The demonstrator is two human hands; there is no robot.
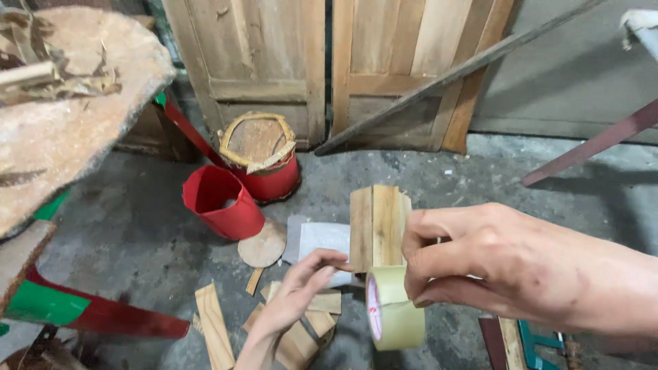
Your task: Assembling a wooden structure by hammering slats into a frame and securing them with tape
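Wooden slats [375, 225] are pinched by the right hand [480, 257], tape roll [394, 308] hanging below; left hand [298, 291] fingers, half-open, touch the tape end; tape is best kept taut.

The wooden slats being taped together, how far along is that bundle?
Looks early. Three or so wooden slats are already gathered side by side, pinched by the right hand, with the tape roll hanging just below. The left hand reaches toward their lower end. More slats on the floor lie loose, probably unused.

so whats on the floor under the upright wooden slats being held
A grey sheet, a round wooden disc and loose wood offcuts lie there. The slats, tape roll and left hand cover the rest.
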